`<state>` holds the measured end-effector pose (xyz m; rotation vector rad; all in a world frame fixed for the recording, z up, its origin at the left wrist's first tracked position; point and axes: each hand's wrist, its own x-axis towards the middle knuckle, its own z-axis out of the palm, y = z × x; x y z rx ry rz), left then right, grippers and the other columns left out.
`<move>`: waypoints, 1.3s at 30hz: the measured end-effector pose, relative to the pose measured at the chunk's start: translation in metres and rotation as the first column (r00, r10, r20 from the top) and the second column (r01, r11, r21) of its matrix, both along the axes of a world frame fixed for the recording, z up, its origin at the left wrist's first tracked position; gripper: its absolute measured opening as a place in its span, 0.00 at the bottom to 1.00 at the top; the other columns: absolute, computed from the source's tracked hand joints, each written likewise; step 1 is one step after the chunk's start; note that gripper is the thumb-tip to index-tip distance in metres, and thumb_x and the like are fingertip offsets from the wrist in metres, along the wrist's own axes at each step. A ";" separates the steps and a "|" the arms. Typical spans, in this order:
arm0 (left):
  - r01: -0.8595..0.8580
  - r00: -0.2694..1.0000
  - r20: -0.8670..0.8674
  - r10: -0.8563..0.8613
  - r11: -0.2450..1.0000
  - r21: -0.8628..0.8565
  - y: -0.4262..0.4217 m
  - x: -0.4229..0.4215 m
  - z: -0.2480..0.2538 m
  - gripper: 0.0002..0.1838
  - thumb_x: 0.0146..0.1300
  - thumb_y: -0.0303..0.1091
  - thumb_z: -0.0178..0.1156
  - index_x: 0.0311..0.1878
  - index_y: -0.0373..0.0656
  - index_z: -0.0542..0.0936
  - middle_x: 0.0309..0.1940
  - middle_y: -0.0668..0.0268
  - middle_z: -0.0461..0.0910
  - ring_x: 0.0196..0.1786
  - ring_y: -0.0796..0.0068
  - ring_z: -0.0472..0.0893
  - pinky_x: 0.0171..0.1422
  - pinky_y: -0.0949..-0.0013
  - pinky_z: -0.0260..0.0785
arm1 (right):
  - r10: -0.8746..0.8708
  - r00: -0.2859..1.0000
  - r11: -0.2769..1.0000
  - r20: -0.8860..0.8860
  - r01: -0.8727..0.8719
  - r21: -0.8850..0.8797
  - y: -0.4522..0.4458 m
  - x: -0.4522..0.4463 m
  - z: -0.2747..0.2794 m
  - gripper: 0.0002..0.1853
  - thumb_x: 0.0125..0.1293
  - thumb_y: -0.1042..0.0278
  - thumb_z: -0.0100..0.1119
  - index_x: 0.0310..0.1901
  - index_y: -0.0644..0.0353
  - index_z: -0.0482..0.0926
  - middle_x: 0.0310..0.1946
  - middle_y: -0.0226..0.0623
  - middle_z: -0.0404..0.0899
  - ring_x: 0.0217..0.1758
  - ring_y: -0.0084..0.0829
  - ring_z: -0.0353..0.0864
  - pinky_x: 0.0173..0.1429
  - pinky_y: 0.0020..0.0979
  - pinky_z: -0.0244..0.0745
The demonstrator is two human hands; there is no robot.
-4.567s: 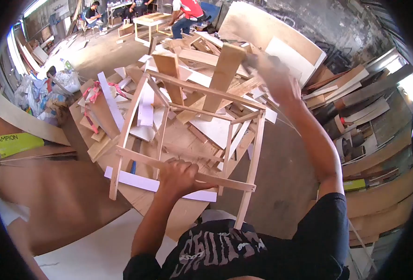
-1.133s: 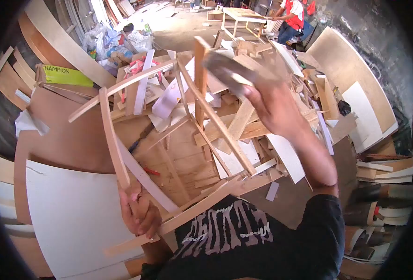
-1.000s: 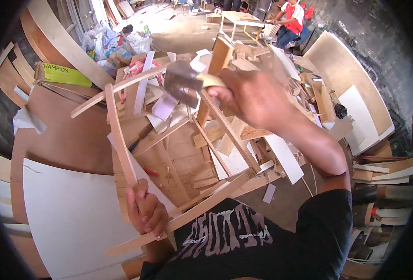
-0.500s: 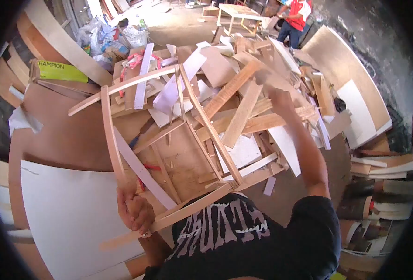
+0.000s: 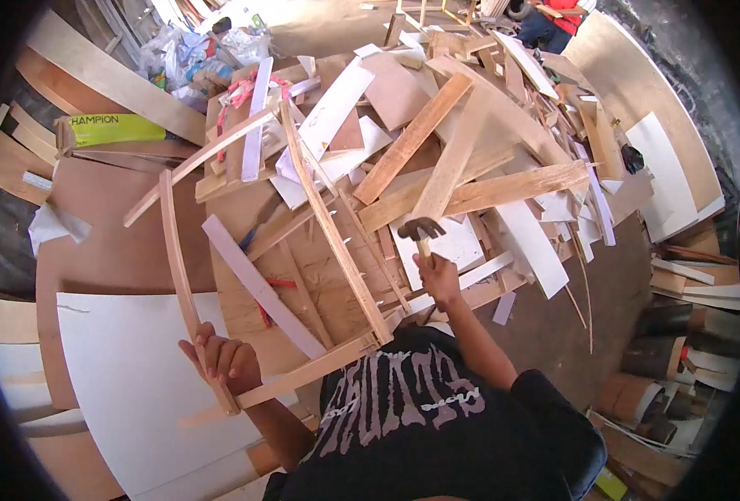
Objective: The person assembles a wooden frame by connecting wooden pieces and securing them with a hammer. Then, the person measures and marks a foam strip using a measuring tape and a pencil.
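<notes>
workshop heaped with offcuts, hammer and wooden frame in hand

head view: a cluttered workshop floor surrounds a plywood-topped bench (image 5: 337,292), its far and right parts buried under loose boards, among them a reddish-brown plank (image 5: 412,138) lying aslant. on its nearer left part lie a lilac strip (image 5: 261,284) and a small red item (image 5: 280,283), too small to make out.

a slender wooden frame (image 5: 337,242) stands tilted at the near left of the bench, close in front of the person's dark shirt (image 5: 412,417). the left hand (image 5: 226,361) is at its near left corner, fingers bent around the left strip close to where it meets the near one. the right hand (image 5: 438,281), to the right of the frame, is wrapped around the handle of a hammer (image 5: 421,230), whose head points to the far side, apart from the frame.

far left are plastic bags (image 5: 186,63); near left, a white board (image 5: 136,384). far right, a person in red (image 5: 564,23) is partly cut off.
</notes>
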<state>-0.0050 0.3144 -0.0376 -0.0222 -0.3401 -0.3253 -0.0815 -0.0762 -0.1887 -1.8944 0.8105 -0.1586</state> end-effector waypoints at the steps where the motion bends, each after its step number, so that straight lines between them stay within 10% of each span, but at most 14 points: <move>1: -0.003 1.000 -0.002 0.003 1.000 0.007 0.000 -0.002 -0.002 0.26 0.82 0.56 0.34 0.52 0.41 0.70 0.20 0.70 0.76 0.18 0.75 0.77 0.30 0.67 0.75 | 0.029 0.999 0.999 -0.029 -0.030 -0.044 0.005 -0.007 -0.007 0.26 0.70 0.44 0.64 0.29 0.65 0.80 0.18 0.32 0.77 0.21 0.23 0.75 0.27 0.30 0.72; 13: -0.024 0.987 -0.153 0.047 0.988 0.152 -0.024 -0.039 -0.070 0.25 0.75 0.41 0.54 0.72 0.48 0.70 0.42 0.68 0.82 0.48 0.69 0.81 0.52 0.64 0.76 | 0.036 0.986 0.974 -0.162 -0.071 -0.217 0.025 -0.038 -0.058 0.29 0.57 0.41 0.72 0.33 0.68 0.82 0.27 0.51 0.85 0.31 0.45 0.88 0.39 0.42 0.82; 15: -0.157 0.987 0.116 0.108 0.580 0.799 -0.045 -0.052 -0.073 0.33 0.69 0.44 0.63 0.74 0.45 0.66 0.52 0.61 0.80 0.58 0.61 0.80 0.61 0.59 0.74 | 0.027 0.973 0.986 -0.227 -0.064 -0.155 0.023 -0.039 -0.061 0.30 0.55 0.39 0.73 0.33 0.68 0.82 0.28 0.53 0.85 0.34 0.50 0.87 0.41 0.44 0.81; 20: -0.324 0.848 0.395 -0.354 0.243 0.914 -0.121 -0.084 -0.032 0.47 0.56 0.49 0.76 0.73 0.39 0.63 0.71 0.54 0.67 0.73 0.58 0.68 0.73 0.54 0.64 | 0.063 0.978 0.984 -0.200 -0.094 -0.148 0.023 -0.049 -0.061 0.31 0.55 0.38 0.73 0.34 0.66 0.84 0.29 0.52 0.85 0.34 0.49 0.88 0.41 0.44 0.82; 23: -0.489 0.790 0.458 -0.407 0.031 0.872 -0.134 -0.094 -0.024 0.43 0.55 0.46 0.78 0.68 0.37 0.69 0.65 0.56 0.73 0.70 0.62 0.71 0.72 0.60 0.64 | 0.082 0.974 0.983 -0.213 -0.114 -0.143 0.021 -0.053 -0.065 0.31 0.55 0.37 0.72 0.34 0.65 0.85 0.28 0.50 0.86 0.34 0.49 0.88 0.41 0.44 0.82; 26: -0.253 0.847 0.205 -0.491 -0.032 0.967 -0.149 -0.106 -0.048 0.32 0.59 0.43 0.74 0.63 0.38 0.75 0.59 0.57 0.78 0.66 0.64 0.74 0.69 0.63 0.66 | 0.106 0.969 0.991 -0.222 -0.122 -0.059 0.015 -0.056 -0.061 0.31 0.56 0.36 0.72 0.34 0.64 0.86 0.27 0.48 0.86 0.33 0.48 0.88 0.41 0.43 0.82; 30: -0.398 0.904 0.384 -0.188 -0.042 0.916 -0.162 -0.113 -0.093 0.15 0.69 0.40 0.63 0.50 0.39 0.79 0.43 0.58 0.81 0.51 0.61 0.79 0.58 0.60 0.70 | 0.122 0.976 0.988 -0.182 -0.137 -0.075 0.009 -0.066 -0.061 0.27 0.58 0.41 0.73 0.34 0.64 0.86 0.22 0.42 0.84 0.25 0.35 0.87 0.32 0.38 0.81; 33: -0.756 0.639 0.764 0.091 -0.109 0.645 -0.186 -0.105 -0.092 0.10 0.73 0.37 0.55 0.45 0.39 0.74 0.30 0.61 0.76 0.35 0.64 0.77 0.42 0.60 0.71 | 0.154 0.983 0.950 -0.101 -0.176 -0.257 0.002 -0.072 -0.080 0.25 0.60 0.45 0.73 0.33 0.65 0.85 0.21 0.39 0.84 0.23 0.32 0.85 0.30 0.36 0.79; 35: -0.639 0.704 0.424 0.569 0.248 0.728 -0.201 -0.097 -0.058 0.14 0.70 0.44 0.56 0.34 0.44 0.70 0.24 0.69 0.69 0.25 0.79 0.68 0.28 0.72 0.61 | 0.156 0.984 0.969 -0.084 -0.169 -0.178 0.000 -0.075 -0.073 0.24 0.61 0.46 0.72 0.32 0.65 0.84 0.22 0.39 0.84 0.22 0.31 0.83 0.30 0.35 0.78; 37: -0.563 0.654 0.413 0.634 0.044 0.825 -0.202 -0.086 -0.022 0.21 0.73 0.50 0.53 0.29 0.46 0.67 0.16 0.73 0.61 0.18 0.79 0.61 0.22 0.70 0.56 | 0.155 0.985 0.982 -0.073 -0.161 -0.096 -0.002 -0.080 -0.053 0.23 0.61 0.47 0.72 0.32 0.65 0.83 0.22 0.39 0.84 0.21 0.30 0.82 0.29 0.34 0.77; 39: -0.567 0.683 0.371 0.629 0.138 0.812 -0.189 -0.080 -0.003 0.21 0.75 0.50 0.52 0.28 0.47 0.66 0.15 0.74 0.59 0.17 0.81 0.59 0.20 0.71 0.54 | 0.132 0.990 0.990 -0.041 -0.130 0.058 -0.003 -0.083 -0.023 0.22 0.62 0.49 0.72 0.32 0.65 0.83 0.23 0.38 0.84 0.22 0.26 0.80 0.30 0.34 0.76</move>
